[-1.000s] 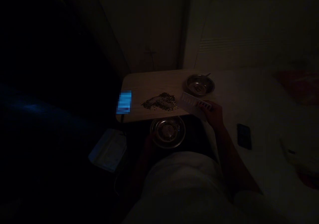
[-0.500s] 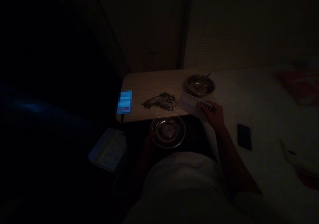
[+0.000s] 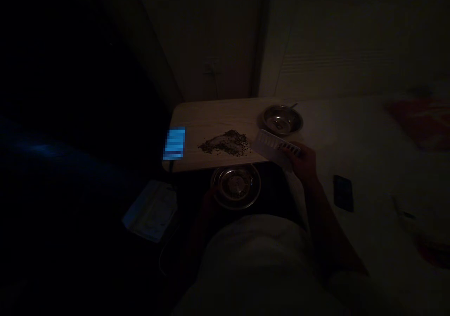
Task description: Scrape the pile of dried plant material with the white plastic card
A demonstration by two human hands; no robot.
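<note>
Right fingers (image 3: pixel 288 153) grip a slotted panel (image 3: pixel 264 145) pointing lengthwise toward grains (image 3: pixel 230 143), beside a bowl (image 3: pixel 282 120). Left fingers (image 3: pixel 212 193): too dark to tell.

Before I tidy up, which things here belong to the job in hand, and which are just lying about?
Apparently in use:
white slotted piece, in right hand
lower bowl, at left hand
speckled pile on table
probably upper bowl

Apparently lying about:
lit screen
dark phone
red item
</note>
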